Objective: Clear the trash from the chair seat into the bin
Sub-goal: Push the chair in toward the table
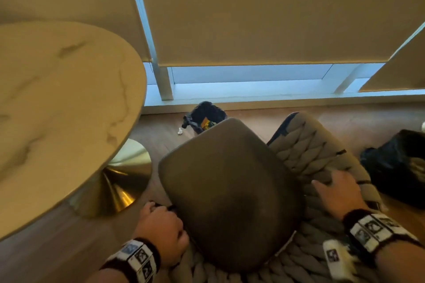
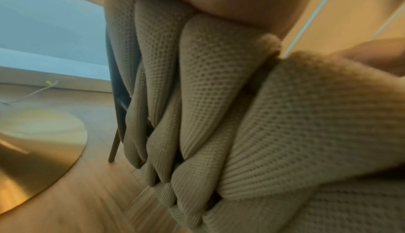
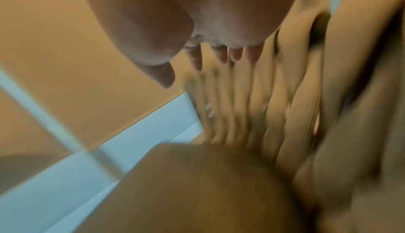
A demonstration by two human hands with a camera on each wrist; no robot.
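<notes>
Chair: a chair with a smooth brown-grey seat cushion (image 1: 227,190) and a rim of thick woven grey-beige cords (image 1: 308,151) stands in the middle, near the person.
Left hand: the left hand (image 1: 161,225) is on the near left side of the chair. Its fingers are curled around the woven cords (image 2: 219,98) at the edge of the seat.
Right hand: the right hand (image 1: 338,190) lies on the woven cords on the right side. Its fingers (image 3: 195,58) are straight and a little spread, and they hold nothing.
Bin: a small bin with a black bag (image 1: 207,115) stands on the floor at the far side of the chair, near the window. Something yellow and green shows inside it.
Scrap: a tiny white scrap (image 1: 179,131) lies on the wooden floor, just left of the bin.
Table: a round white marble table (image 1: 57,110) with a shiny gold base (image 1: 124,179) is on the left.
Bag: a black plastic bag (image 1: 397,167) lies on the floor at the right.
</notes>
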